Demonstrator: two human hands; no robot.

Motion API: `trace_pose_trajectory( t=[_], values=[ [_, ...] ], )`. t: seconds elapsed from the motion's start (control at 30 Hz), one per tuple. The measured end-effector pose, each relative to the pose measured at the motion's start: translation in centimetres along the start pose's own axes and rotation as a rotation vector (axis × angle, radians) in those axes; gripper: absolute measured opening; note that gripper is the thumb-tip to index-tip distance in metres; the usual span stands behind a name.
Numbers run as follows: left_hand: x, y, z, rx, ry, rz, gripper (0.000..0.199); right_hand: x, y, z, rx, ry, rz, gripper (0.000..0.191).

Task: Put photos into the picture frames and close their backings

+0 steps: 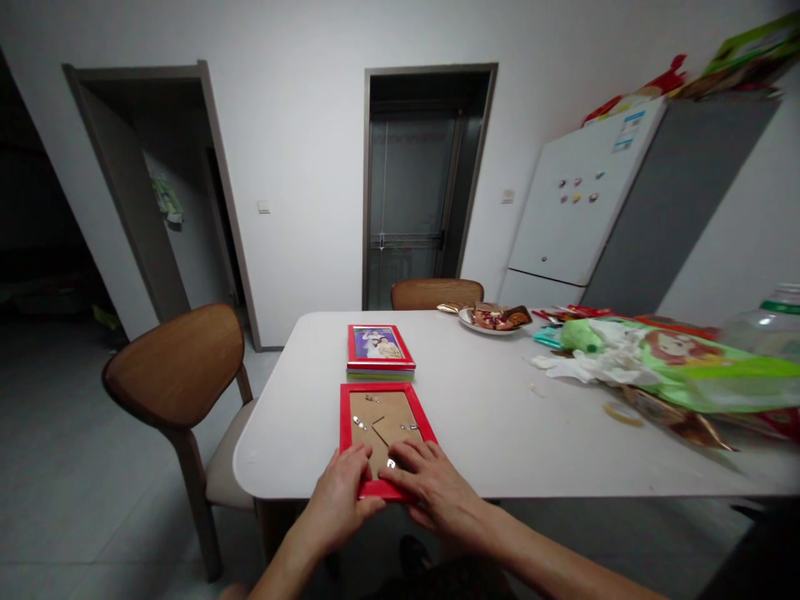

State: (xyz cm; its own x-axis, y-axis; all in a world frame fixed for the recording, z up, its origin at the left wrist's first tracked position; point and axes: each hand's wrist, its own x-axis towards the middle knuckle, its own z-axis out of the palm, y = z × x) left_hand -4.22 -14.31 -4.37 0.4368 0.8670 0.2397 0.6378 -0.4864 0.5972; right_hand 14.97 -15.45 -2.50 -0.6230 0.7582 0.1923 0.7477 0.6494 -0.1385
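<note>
A red picture frame (346, 417) lies back side up at the table's front edge, its brown backing board showing with small metal clips. My left hand (342, 492) grips the frame's near left corner, thumb along the front edge and fingers on top. My right hand (434, 487) holds the near right part, its fingers resting over the backing and a metal clip. Just beyond lies a stack of frames (381, 364); the top one is red and face up, with a photo of people in it.
On the white table (500, 433), a plate of food (493, 320) stands at the back. Green packaging (693, 367), crumpled tissue and a clear jar (766, 325) crowd the right side. Wooden chairs stand at the left (181, 367) and far side (437, 293).
</note>
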Motion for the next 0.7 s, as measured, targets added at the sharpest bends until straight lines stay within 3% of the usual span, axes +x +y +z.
trace_pose_trajectory(
  t=[0.3, 0.53, 0.7],
  values=[
    [0.0, -0.5, 0.0, -0.024, -0.007, 0.003, 0.057, 0.5, -0.5, 0.5, 0.051, 0.031, 0.063, 0.043],
    [-0.1, -0.6, 0.0, -0.042, 0.008, 0.008, 0.054, 0.1, -0.5, 0.0, 0.157, 0.077, 0.015, 0.037],
    [-0.1, -0.6, 0.1, -0.1, 0.022, 0.033, 0.056, 3.0, 0.2, 0.0, 0.239, 0.134, 0.075, 0.039]
  ],
)
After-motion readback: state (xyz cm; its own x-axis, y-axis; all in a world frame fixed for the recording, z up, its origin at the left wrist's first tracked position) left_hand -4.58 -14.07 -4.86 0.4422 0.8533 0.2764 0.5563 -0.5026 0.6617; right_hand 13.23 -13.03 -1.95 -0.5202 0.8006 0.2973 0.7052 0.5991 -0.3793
